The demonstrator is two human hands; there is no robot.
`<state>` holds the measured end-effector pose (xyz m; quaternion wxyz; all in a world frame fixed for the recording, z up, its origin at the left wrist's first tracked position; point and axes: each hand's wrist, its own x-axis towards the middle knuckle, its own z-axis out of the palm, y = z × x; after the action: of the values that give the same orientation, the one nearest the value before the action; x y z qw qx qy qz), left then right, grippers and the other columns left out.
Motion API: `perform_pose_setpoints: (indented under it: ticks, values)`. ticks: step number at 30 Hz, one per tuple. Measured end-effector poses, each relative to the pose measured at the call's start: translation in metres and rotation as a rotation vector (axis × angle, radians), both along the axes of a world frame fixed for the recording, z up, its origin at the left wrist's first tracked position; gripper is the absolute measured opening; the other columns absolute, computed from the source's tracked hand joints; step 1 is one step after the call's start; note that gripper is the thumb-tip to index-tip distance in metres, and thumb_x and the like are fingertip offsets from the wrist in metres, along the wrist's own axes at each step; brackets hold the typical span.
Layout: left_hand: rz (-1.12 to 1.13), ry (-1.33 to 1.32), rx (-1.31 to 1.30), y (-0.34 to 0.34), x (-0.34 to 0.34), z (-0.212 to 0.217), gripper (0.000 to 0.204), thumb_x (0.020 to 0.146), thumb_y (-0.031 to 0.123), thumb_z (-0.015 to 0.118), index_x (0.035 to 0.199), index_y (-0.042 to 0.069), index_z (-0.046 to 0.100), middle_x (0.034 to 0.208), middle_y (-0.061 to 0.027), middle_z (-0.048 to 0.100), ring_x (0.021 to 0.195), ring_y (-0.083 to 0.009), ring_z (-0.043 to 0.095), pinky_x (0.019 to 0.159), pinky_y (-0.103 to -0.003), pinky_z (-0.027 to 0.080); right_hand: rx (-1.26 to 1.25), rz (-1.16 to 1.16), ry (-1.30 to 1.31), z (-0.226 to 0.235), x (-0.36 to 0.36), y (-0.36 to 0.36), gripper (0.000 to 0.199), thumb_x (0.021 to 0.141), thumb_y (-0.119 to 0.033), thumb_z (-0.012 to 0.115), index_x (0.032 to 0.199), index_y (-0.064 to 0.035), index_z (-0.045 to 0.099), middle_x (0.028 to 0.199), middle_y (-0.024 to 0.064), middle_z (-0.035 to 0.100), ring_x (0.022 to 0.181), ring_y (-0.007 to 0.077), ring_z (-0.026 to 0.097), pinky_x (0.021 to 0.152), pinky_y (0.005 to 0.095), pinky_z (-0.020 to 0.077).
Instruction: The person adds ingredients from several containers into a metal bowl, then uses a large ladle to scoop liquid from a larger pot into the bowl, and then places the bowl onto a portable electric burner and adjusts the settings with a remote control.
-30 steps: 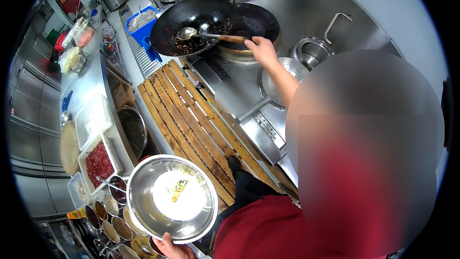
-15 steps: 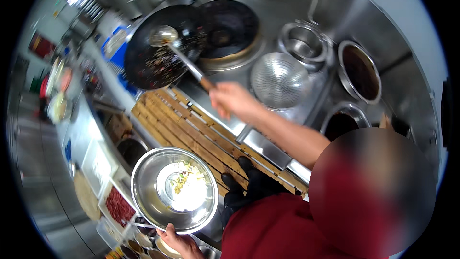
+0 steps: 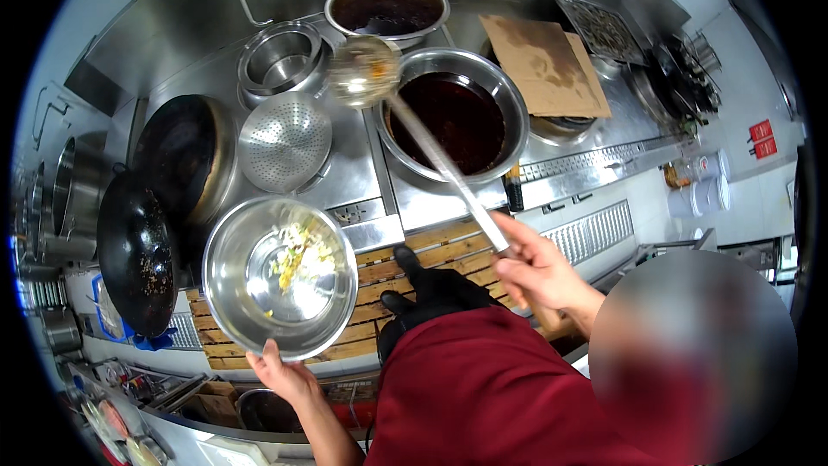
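Steel bowl with chopped bits sits in the left hand, clenched on its near rim. Right hand grips the ladle handle — its long stick runs far and left, cup beyond the bowl, by the dark pot.
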<state>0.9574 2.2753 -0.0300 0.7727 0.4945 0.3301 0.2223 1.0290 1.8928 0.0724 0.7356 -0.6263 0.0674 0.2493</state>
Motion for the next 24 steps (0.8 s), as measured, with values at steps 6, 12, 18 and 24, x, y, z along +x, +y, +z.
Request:
perform_pose_setpoints:
  ticks: [6, 12, 18, 24]
  values:
    - [-0.11, -0.111, -0.041, 0.013, 0.002, 0.0, 0.018, 0.092, 0.004, 0.058, 0.109, 0.007, 0.054, 0.097, -0.0039, 0.064, 0.075, -0.01, 0.061, 0.058, -0.022, 0.049, -0.491, -0.165, -0.04, -0.01, -0.038, -0.006, 0.064, 0.09, 0.0, 0.056, 0.149, -0.0004, 0.031, 0.07, 0.0006, 0.048, 0.053, 0.0085, 0.05, 0.048, 0.0251, 0.0443]
    - [-0.171, -0.095, 0.016, -0.009, 0.015, -0.007, 0.015, 0.092, 0.002, 0.058, 0.104, 0.007, 0.051, 0.096, -0.0048, 0.065, 0.073, -0.0092, 0.061, 0.055, -0.02, 0.049, -0.644, -0.118, -0.019, -0.054, -0.021, -0.038, 0.063, 0.089, -0.004, 0.059, 0.146, 0.0027, 0.035, 0.074, 0.0047, 0.053, 0.055, 0.0123, 0.052, 0.054, 0.0286, 0.0458]
    - [-0.108, -0.038, 0.081, -0.027, 0.03, -0.002, 0.011, 0.094, 0.006, 0.058, 0.104, 0.008, 0.053, 0.092, -0.0034, 0.064, 0.06, -0.0043, 0.056, 0.043, -0.016, 0.04, -0.595, -0.121, -0.003, -0.067, -0.004, -0.055, 0.062, 0.09, -0.005, 0.059, 0.146, 0.0033, 0.034, 0.076, 0.0043, 0.054, 0.055, 0.0119, 0.052, 0.053, 0.028, 0.046]
    - [-0.154, -0.064, 0.126, -0.041, 0.031, -0.002, 0.009, 0.094, 0.006, 0.058, 0.101, 0.009, 0.053, 0.086, -0.0022, 0.065, 0.05, -0.004, 0.051, 0.04, -0.016, 0.038, -0.11, -0.243, 0.126, -0.067, 0.005, -0.08, 0.06, 0.09, 0.001, 0.056, 0.147, 0.002, 0.035, 0.075, 0.0049, 0.055, 0.051, 0.0114, 0.052, 0.044, 0.0252, 0.0439]
